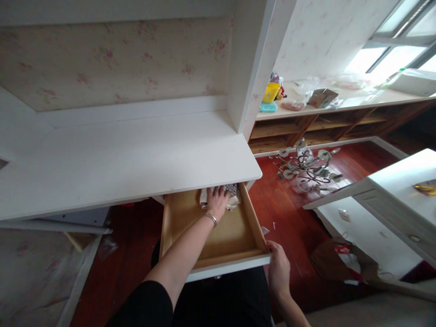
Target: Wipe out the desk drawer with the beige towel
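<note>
A wooden drawer [184,227] with a white front is pulled out from under the white desk top [146,154]. My left hand [218,203] reaches inside it, toward the back. Its fingers press down on a crumpled, pale cloth [233,202] with dark patterned parts, gripping it against the drawer bottom. At the drawer's front right corner is my right hand [279,268], its fingers curled round the edge. Some of those fingertips are hidden behind the corner.
A chandelier [309,170] lies on the red wooden floor. To the right stands a white furniture piece [402,195], with a brown bag [330,259] below. Under the window, a low shelf unit [279,129] carries a yellow container [271,92] and a cardboard box [322,97].
</note>
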The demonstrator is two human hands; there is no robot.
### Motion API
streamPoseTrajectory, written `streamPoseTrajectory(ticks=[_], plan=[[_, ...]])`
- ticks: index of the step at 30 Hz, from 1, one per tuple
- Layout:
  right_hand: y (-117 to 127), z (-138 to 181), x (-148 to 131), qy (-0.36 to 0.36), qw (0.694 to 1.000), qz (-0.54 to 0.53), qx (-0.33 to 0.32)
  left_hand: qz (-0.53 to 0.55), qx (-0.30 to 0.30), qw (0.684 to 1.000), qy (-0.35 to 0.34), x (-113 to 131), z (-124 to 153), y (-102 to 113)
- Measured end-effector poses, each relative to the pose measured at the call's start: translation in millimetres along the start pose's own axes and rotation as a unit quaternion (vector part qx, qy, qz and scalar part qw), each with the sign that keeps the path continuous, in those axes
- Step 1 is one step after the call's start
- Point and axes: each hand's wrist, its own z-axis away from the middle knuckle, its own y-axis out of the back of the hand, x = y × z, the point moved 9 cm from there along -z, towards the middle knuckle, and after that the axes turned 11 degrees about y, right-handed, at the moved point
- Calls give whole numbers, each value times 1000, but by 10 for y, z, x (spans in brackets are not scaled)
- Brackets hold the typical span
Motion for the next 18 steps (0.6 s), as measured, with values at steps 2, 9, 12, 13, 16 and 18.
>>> streamPoseTrajectory(ticks=[2,9,12,13,16,18], plan=[[5,-15,-32,-1,1000,-4,0,3,-1,1000,-3,-41,-64,35],[-18,-21,18,4,1000,-12,-5,6,-102,985,-141,52,680,-230],[-36,-14,65,4,1000,-20,-8,3,-126,976,-179,61,984,-288],[-37,-12,81,-1,1000,-23,-7,4,-123,975,-183,52,1012,-280],[-36,-4,122,-22,999,-29,-4,6,-98,978,-187,19,931,-249],[-35,-3,118,-26,999,-28,-3,0,-94,979,-182,2,809,-286]])
